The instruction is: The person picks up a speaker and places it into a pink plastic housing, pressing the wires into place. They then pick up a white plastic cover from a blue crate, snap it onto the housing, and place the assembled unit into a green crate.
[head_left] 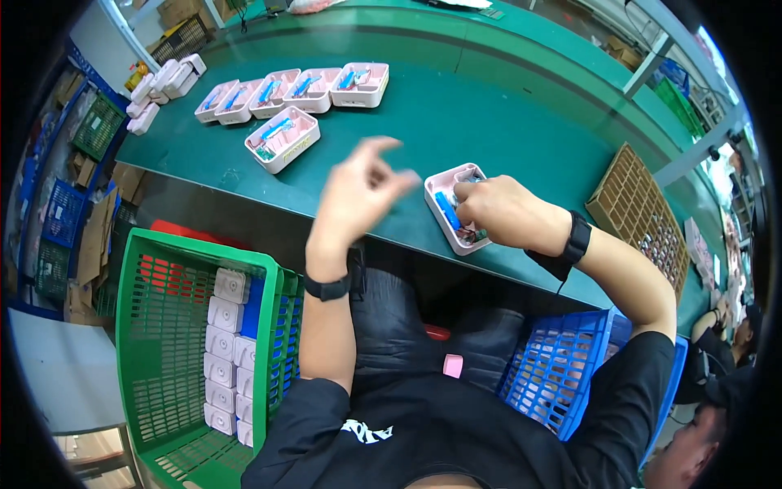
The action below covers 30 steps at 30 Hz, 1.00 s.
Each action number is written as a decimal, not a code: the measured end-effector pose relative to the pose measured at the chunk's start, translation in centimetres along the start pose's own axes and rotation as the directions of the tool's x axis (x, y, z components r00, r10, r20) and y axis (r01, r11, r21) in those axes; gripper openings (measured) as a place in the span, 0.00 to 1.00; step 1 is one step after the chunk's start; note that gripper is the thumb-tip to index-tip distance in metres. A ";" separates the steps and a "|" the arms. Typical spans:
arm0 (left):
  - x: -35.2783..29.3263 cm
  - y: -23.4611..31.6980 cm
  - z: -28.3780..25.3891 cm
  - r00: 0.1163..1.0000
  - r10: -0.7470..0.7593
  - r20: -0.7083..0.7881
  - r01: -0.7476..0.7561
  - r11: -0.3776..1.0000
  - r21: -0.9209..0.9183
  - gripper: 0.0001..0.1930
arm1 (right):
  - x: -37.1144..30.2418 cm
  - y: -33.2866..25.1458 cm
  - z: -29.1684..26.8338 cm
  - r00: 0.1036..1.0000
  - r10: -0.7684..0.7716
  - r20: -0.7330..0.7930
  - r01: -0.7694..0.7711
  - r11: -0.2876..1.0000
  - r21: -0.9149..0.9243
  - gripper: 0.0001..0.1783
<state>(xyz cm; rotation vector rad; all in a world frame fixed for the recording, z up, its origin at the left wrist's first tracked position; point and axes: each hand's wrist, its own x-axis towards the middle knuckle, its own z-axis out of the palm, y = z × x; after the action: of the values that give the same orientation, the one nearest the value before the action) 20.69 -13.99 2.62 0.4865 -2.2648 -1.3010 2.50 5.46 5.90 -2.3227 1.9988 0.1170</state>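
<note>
Before me on the green bench stands a pale pink plastic housing with a blue cylindrical cell, wires and small parts inside. My right hand reaches into it, fingers curled together; whatever they pinch is hidden beneath them. Off to the left, my left hand hangs above the bench edge, smeared by motion, thumb and forefinger apart with nothing visible between them. Another open housing with a blue cell and a green circuit board lies beyond it, behind which several similar filled housings form a row.
Pink cases are piled at the bench's far left. A brown gridded tray with small metallic parts lies right. Below the bench edge are a green crate holding pale cases and a blue basket. Another person is at lower right.
</note>
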 end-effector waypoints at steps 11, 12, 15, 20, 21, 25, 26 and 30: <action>7.9 -11.0 -4.2 0.852 -0.376 -0.364 0.443 0.888 0.121 0.47 | -2.0 -2.7 4.3 0.944 0.004 -0.329 0.081 0.966 0.245 0.17; 8.0 -11.3 -4.7 0.841 -0.409 -0.353 0.462 0.884 0.075 0.47 | -1.4 -2.2 4.3 0.949 0.059 -0.311 0.028 0.964 0.266 0.18; 8.3 -13.8 -7.1 0.841 -0.448 -0.304 0.479 0.877 0.032 0.45 | 0.6 1.2 4.0 0.934 0.179 -0.308 -0.112 0.968 0.222 0.15; 7.9 -13.5 -6.3 0.884 -0.401 -0.241 0.425 0.904 0.055 0.29 | 1.8 15.2 6.3 0.645 0.355 -0.676 -0.589 0.795 -0.145 0.12; 6.3 -12.3 -5.9 0.898 -0.346 -0.271 0.380 0.921 0.086 0.24 | 1.7 17.0 6.5 0.549 0.480 -0.685 -0.673 0.739 -0.022 0.10; 2.4 -8.3 -3.6 0.946 -0.281 -0.162 0.300 0.948 0.108 0.14 | -5.1 22.9 6.0 0.325 0.768 -0.552 -0.803 0.532 0.268 0.08; 1.9 -7.5 -2.4 0.950 -0.277 -0.144 0.293 0.950 0.105 0.14 | -9.7 24.7 6.1 0.270 0.824 -0.498 -0.884 0.417 0.210 0.09; -1.1 -4.7 0.6 0.968 -0.227 0.108 0.222 0.974 0.049 0.10 | -27.2 27.4 6.3 -0.023 0.948 -0.319 -0.984 0.035 0.173 0.12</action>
<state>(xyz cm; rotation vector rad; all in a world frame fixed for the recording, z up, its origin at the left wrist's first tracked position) 21.53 -15.26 -2.02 0.7175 -2.3853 -1.4300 -28.67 28.80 2.31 -0.2971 3.4359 -0.1664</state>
